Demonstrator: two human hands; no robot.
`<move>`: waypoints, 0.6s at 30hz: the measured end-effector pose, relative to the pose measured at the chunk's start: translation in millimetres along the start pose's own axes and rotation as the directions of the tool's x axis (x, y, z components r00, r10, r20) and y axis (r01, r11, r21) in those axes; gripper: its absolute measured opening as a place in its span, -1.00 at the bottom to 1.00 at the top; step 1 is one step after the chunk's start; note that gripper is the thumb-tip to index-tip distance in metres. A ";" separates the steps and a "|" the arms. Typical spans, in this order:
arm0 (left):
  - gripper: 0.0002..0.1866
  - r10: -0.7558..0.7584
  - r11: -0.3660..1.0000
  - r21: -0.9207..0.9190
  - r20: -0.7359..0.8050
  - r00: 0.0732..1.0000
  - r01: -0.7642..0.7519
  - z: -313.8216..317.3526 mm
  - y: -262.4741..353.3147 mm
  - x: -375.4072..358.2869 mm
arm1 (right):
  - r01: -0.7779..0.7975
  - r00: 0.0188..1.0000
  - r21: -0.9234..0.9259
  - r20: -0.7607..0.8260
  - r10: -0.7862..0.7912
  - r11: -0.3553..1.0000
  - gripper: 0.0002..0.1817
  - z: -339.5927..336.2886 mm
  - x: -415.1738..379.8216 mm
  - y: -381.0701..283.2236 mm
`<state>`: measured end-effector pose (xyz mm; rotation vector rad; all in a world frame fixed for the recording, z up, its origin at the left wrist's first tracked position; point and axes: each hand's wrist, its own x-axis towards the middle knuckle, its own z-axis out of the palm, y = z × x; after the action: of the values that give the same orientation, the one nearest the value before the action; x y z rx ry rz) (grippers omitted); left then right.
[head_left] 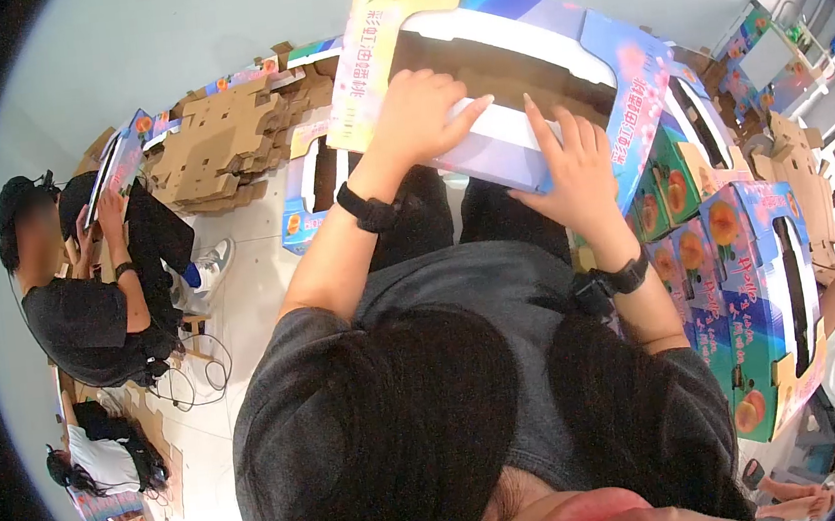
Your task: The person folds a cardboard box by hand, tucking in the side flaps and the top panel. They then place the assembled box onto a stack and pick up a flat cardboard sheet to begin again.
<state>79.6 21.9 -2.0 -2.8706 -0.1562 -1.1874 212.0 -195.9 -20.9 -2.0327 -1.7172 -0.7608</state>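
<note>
A printed cardboard fruit box [640,103] with a peach picture and a wide opening in its top lies across my lap, tilted. My left hand [421,119] is at the left part of the opening, its fingers bent over the edge and its thumb stretched along the white flap [497,142]. My right hand [574,160] lies on the right end of that flap, its fingers spread and the thumb apart. Inside the opening the bare brown cardboard shows. The fingertips of my left hand are partly hidden.
Several finished boxes [768,297] are stacked close to my right. Another box [305,186] stands on the floor to the left, near a pile of flat brown cardboard [215,144]. A seated person [91,312] holds a box at left; cables [212,371] lie nearby.
</note>
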 end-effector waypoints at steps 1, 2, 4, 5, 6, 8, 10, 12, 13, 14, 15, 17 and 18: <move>-0.63 -0.013 1.000 -0.001 0.006 1.000 0.013 0.7 0.0 0.3 | -0.009 1.000 0.023 -0.027 0.009 1.000 0.25 3.8 -0.3 1.2; -0.64 -0.015 1.000 -0.005 0.005 1.000 0.015 0.7 1.0 -0.5 | -0.005 1.000 0.027 -0.031 0.006 1.000 0.22 5.2 -1.8 1.9; -0.64 -0.016 1.000 -0.012 0.002 1.000 0.016 0.3 2.8 -1.3 | -0.001 0.999 0.032 -0.041 0.002 1.000 0.17 5.8 -3.1 3.1; -0.65 -0.010 1.000 -0.003 -0.001 1.000 0.010 0.0 3.6 -1.8 | 0.007 0.999 0.036 -0.052 -0.005 0.999 0.16 6.7 -4.4 3.4; -0.65 -0.005 1.000 0.005 -0.006 1.000 0.005 -0.8 4.1 -3.2 | 0.016 0.998 0.038 -0.063 -0.013 0.999 0.15 8.1 -5.8 3.1; -0.67 0.014 1.000 -0.005 -0.033 0.999 -0.015 -2.9 6.3 -7.0 | 0.025 0.997 0.032 -0.076 -0.023 0.999 0.14 8.9 -8.5 1.9; -0.68 0.043 0.999 -0.030 -0.081 0.996 -0.045 -6.9 8.3 -11.7 | 0.031 0.996 0.019 -0.090 -0.030 0.999 0.12 8.4 -11.9 -1.1; -0.68 0.022 0.991 -0.132 -0.079 0.997 -0.032 -14.6 10.0 -18.5 | 0.012 0.996 0.006 -0.088 -0.012 1.000 0.13 10.7 -18.7 -6.9; -0.68 0.025 0.974 -0.219 -0.128 0.992 -0.053 -17.3 9.8 -20.8 | 0.015 0.995 -0.012 -0.101 -0.016 1.000 0.14 11.5 -21.2 -9.3; -0.68 0.027 0.949 -0.304 -0.176 0.984 -0.081 -20.6 10.4 -23.0 | 0.015 0.993 -0.030 -0.114 -0.018 0.999 0.14 12.8 -24.1 -10.8; -0.68 0.008 0.933 -0.352 -0.200 0.980 -0.079 -26.7 12.8 -26.0 | 0.003 0.991 0.006 -0.132 -0.002 1.000 0.10 15.3 -26.7 -11.5; -0.67 0.017 0.930 -0.341 -0.337 0.941 -0.139 -45.8 22.5 -30.9 | 0.064 0.980 -0.002 -0.189 -0.064 0.998 0.05 17.4 -30.4 -6.5; -0.66 0.007 0.932 -0.333 -0.377 0.926 -0.142 -53.8 24.3 -40.0 | 0.093 0.973 -0.006 -0.210 -0.092 0.996 0.02 18.3 -32.8 -4.2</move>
<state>16.2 -9.0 8.0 -2.8182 0.2018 -1.8846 207.2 -209.7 -55.6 -1.8073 -1.6990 -0.9646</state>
